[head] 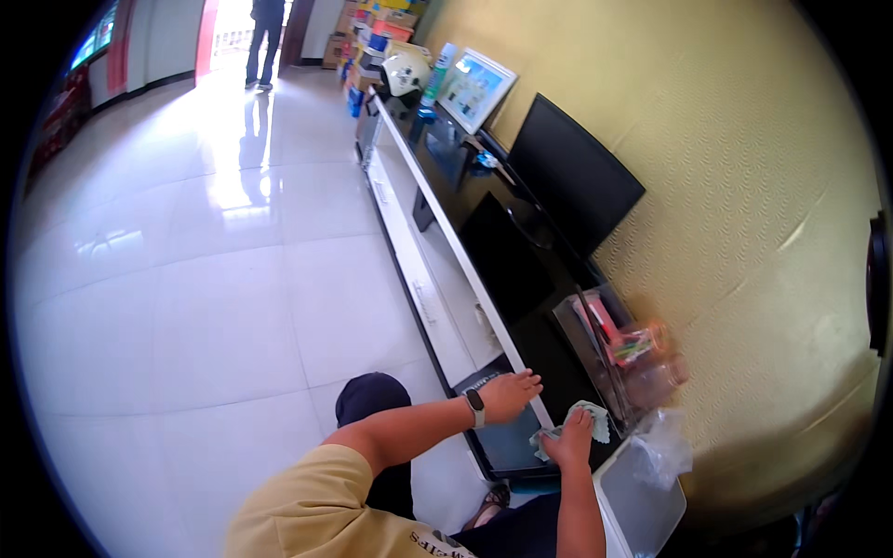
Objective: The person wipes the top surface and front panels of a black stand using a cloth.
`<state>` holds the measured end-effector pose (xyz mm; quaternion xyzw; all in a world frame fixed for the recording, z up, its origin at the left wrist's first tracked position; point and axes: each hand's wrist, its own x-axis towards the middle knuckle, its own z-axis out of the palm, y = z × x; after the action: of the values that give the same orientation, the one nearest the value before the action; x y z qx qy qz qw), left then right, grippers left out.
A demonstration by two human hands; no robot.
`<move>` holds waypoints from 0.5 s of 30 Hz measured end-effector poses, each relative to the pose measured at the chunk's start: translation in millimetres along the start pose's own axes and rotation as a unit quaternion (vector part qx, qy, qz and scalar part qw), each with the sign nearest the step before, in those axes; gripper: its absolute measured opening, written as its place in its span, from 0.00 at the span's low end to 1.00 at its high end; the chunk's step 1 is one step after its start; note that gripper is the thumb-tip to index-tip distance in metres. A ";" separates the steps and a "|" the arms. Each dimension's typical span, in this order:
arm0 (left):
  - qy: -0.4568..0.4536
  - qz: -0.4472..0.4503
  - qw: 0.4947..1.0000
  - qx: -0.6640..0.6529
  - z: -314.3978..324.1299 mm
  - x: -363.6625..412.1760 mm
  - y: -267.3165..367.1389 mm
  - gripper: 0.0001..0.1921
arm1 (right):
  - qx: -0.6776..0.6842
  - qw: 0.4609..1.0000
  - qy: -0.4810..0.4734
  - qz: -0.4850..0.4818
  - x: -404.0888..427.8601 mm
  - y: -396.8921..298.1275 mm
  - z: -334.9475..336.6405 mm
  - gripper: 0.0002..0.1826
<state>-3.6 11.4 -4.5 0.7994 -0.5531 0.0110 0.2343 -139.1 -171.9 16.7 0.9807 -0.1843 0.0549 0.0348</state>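
Note:
My left hand (508,397), a watch on its wrist, rests at the white front edge of a long black-topped TV cabinet (481,275). It holds nothing, and its fingers are stretched out. Close by, my right hand (573,441) grips a pale green cloth (593,420) against the near end of the cabinet top. Part of the cloth is hidden under the palm and fingers. Just beyond it stands a clear box (582,328) with a red item and other small things inside. A dark flat object (513,436) lies on the shelf below my left forearm.
A flat-screen monitor (575,178), a framed picture (478,91), a spray can (438,73) and a white helmet (406,74) stand along the cabinet. A plastic bag (659,450) lies over a light-coloured bin (642,495). Stacked boxes (380,31) and a person (266,42) are farther off.

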 end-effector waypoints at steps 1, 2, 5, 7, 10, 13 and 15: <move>0.002 -0.008 1.000 -0.008 1.0 -1.8 -1.4 0.32 | 0.007 1.000 0.000 -0.010 6.4 -5.5 5.3 0.56; 0.001 -0.016 1.000 -0.004 1.0 -2.5 -2.2 0.32 | 0.009 1.000 0.008 -0.013 10.9 -11.2 5.2 0.56; 0.015 -0.012 1.000 -0.004 0.5 -4.0 -2.8 0.30 | 0.011 0.999 0.028 -0.028 20.9 -22.6 7.8 0.54; 0.022 -0.014 1.000 -0.005 3.8 -1.6 -2.9 0.30 | 0.010 0.998 0.040 -0.037 25.4 -27.3 9.4 0.54; 0.037 -0.012 0.999 -0.012 6.0 -1.2 -2.3 0.29 | -0.003 0.997 0.074 -0.026 30.4 -37.2 7.1 0.52; 0.034 -0.016 0.999 0.004 3.7 -0.5 -1.0 0.28 | 0.010 1.000 0.019 0.013 40.6 -53.4 -5.9 0.52; 0.054 -0.019 0.998 -0.010 6.1 -0.1 -1.3 0.27 | 0.006 1.000 0.020 0.012 48.2 -61.3 -6.9 0.51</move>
<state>-4.0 9.6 -10.4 0.8056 -0.5244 0.0447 0.2720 -72.7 -131.6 26.4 0.9774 -0.1948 0.0761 0.0316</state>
